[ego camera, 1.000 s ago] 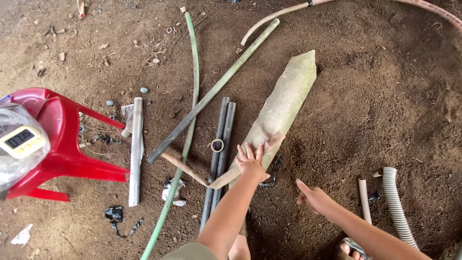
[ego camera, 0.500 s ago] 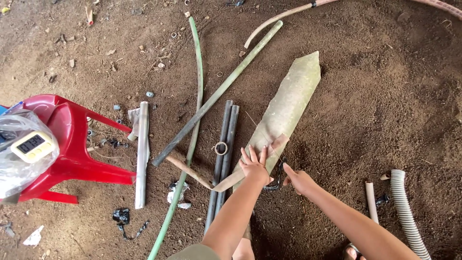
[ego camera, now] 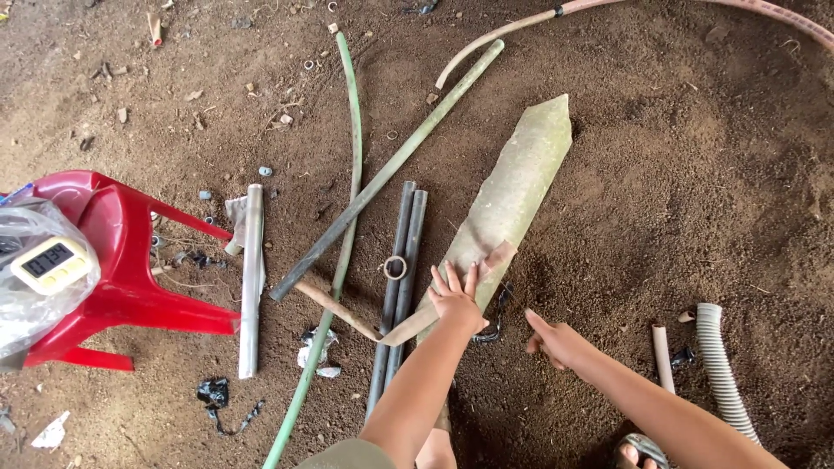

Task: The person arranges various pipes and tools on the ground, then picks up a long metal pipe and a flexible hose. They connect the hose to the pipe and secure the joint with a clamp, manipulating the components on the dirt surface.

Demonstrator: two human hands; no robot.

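Fingers of the left hand (ego camera: 458,300) lie spread and flat on the near end of a pale pointed sheet (ego camera: 508,204) lying on the dirt floor (ego camera: 695,174). Beside that sheet's near end, the right hand (ego camera: 556,340) hovers open, gripping nothing. Two dark pipes (ego camera: 400,278) with a small ring (ego camera: 395,267) lie just beside the sheet. Beyond those, a green hose (ego camera: 347,200) crosses a long grey-green pipe (ego camera: 391,165). Well away from the sheet stands a red plastic stool (ego camera: 122,278) carrying a clear bag (ego camera: 35,300) with a small timer (ego camera: 48,262) inside.
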